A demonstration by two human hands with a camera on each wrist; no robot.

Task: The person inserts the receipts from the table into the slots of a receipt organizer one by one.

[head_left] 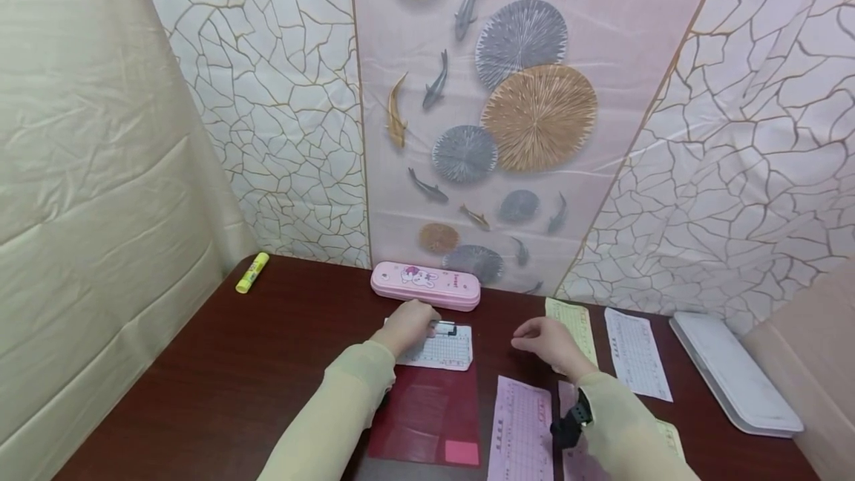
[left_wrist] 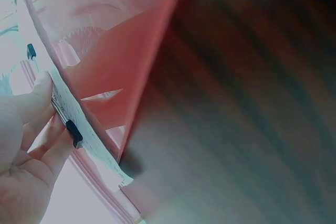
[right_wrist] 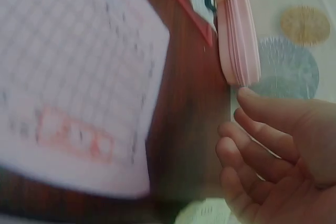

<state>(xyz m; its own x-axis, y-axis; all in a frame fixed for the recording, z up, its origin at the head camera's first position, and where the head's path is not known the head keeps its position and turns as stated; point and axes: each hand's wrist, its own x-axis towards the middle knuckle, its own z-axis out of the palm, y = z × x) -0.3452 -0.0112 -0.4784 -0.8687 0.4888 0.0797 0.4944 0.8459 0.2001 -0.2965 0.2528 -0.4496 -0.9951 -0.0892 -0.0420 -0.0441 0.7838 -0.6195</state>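
Observation:
At the top edge of a red translucent clipboard (head_left: pixel 424 414), my left hand (head_left: pixel 409 324) pinches a metal clip (head_left: pixel 444 329) with black ends. A white printed form (head_left: pixel 441 355) lies under that clip, partly hidden by the hand. In the left wrist view, the thumb and fingers close on the clip (left_wrist: pixel 74 132) from both sides. My right hand (head_left: pixel 549 344) hovers over the table beside a yellow printed slip (head_left: pixel 574 325), fingers loosely bent. Nothing sits between the fingers of the right hand (right_wrist: pixel 283 150) in the right wrist view.
A pink pencil case (head_left: pixel 425 286) lies behind the clipboard. A yellow glue stick (head_left: pixel 252 273) is at the far left. Pink slips (head_left: pixel 521 429), a white slip (head_left: pixel 637 353) and a white case (head_left: pixel 735 373) lie to the right. A patterned curtain (head_left: pixel 467 132) borders the back edge.

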